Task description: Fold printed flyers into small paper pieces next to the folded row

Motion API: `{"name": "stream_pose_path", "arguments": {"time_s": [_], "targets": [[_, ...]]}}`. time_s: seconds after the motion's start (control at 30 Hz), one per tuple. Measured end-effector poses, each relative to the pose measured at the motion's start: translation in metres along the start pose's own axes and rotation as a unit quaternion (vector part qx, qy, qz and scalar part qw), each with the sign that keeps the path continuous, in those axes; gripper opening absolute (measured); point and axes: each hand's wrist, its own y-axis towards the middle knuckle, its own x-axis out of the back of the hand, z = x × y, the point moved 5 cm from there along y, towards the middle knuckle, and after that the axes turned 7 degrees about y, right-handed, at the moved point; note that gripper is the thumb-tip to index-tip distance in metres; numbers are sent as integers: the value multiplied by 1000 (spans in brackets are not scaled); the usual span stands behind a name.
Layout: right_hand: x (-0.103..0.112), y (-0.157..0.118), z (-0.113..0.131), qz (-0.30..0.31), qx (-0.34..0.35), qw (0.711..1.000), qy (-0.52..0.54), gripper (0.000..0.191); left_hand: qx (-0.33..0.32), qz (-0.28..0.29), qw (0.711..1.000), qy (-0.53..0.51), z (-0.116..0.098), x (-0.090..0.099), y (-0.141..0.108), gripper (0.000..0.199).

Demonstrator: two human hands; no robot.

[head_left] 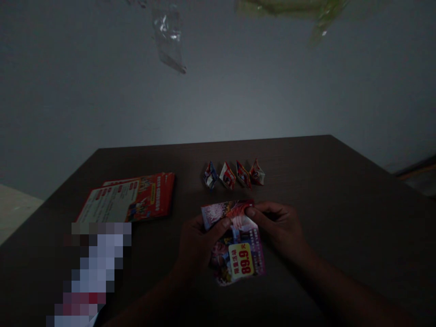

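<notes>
A colourful printed leaflet (pixel 243 259) with a yellow "89.9" patch is held above the near middle of the table. My left hand (pixel 195 240) grips its left side, thumb pressed on the printed face. My right hand (pixel 281 227) pinches its upper right edge between thumb and fingers. The upper part of the leaflet looks folded over, with a white strip showing near the right thumb. Just beyond it stand several small folded paper pieces (pixel 227 176) in a row, made of printed paper.
A stack of red and white printed leaflets (pixel 163 195) lies on the left of the dark wooden table (pixel 323 181). A pixelated patch hides the lower left. Behind the table rises a pale wall (pixel 218 104), with clear plastic (pixel 168 36) and yellowish plastic (pixel 286 7) along the top.
</notes>
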Motion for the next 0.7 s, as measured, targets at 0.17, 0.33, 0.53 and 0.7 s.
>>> {"name": "stream_pose_path", "arguments": {"time_s": [0.17, 0.33, 0.53, 0.7], "targets": [[1, 0, 0, -9, 7, 1000, -8, 11, -7, -12, 1000, 11, -2, 1, -1, 25], [5, -1, -1, -37, 12, 999, -28, 11, -20, -34, 999, 19, -3, 4, 0, 26], [9, 0, -2, -58, 8, 998, -20, 15, -50, 4, 997, 56, -5, 3, 2, 25], [10, 0, -1, -65, 29, 997, -35, 16, -31, 50, 997, 57, 0, -1, 2, 29]]}}
